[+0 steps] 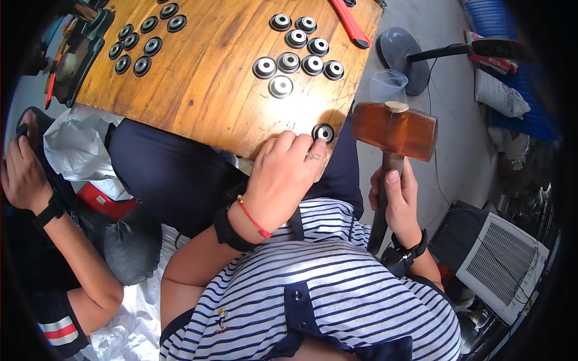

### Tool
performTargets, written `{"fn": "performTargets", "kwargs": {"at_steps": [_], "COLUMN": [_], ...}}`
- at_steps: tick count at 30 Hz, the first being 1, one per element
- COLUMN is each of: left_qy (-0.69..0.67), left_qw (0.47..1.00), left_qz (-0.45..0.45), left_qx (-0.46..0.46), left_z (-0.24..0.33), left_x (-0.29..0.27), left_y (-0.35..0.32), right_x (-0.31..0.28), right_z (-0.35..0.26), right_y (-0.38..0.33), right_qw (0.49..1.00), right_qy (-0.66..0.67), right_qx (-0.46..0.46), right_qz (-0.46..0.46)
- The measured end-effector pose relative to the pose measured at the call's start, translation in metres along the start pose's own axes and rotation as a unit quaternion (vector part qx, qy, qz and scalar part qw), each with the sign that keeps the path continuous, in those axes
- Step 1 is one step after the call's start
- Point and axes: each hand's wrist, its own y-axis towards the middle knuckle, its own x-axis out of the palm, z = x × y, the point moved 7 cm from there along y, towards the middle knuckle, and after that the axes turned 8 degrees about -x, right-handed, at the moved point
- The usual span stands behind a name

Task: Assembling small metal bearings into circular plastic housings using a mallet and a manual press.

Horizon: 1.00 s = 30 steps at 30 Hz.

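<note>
Right hand (400, 195) gripped a translucent amber mallet (394, 129) by its dark handle. Left hand (283, 162) touched a black-rimmed, silver-centred disc (324, 133) (fingers bent; pinch could not be told) at the near corner of the brown wooden bench (208, 84); similar discs (289, 62) lay beyond.

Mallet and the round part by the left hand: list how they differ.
The mallet is far larger than the round part.
The mallet has an amber block head and dark handle; the round part is black-rimmed with a metal centre.
The right hand grips the mallet off the table; the round part lies on it, touched by the left hand.
</note>
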Motion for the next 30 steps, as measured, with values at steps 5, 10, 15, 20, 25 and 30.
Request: {"fn": "performTargets", "kwargs": {"at_steps": [5,10,15,20,25,30], "left_qy": [-0.031,0.156,0.082,0.193,0.154,0.105], "left_qw": [0.997,0.986,0.995,0.956,0.978,0.989], "left_qz": [0.067,0.036,-0.022,0.097,0.108,0.108], "left_qx": [0.003,-0.035,-0.048,-0.198,-0.095,-0.004], "left_z": [0.014,0.016,-0.004,-0.078,-0.04,-0.022], "left_x": [-0.021,0.005,-0.016,-0.076,-0.068,-0.028], "left_y": [0.019,0.037,0.023,0.033,0.05,0.03], "right_x": [-0.001,-0.001,-0.008,-0.006,0.001,0.004], "right_z": [0.021,0.021,0.031,0.034,0.034,0.029], "right_y": [0.0,0.012,0.018,0.02,0.022,0.015], "right_qw": [0.999,0.997,0.998,0.998,0.998,0.997], "right_qy": [0.049,0.072,0.069,0.046,0.053,0.027], "right_qx": [0.02,0.011,0.005,0.015,0.01,0.006], "right_qz": [0.007,-0.003,-0.003,-0.034,-0.043,-0.066]}}
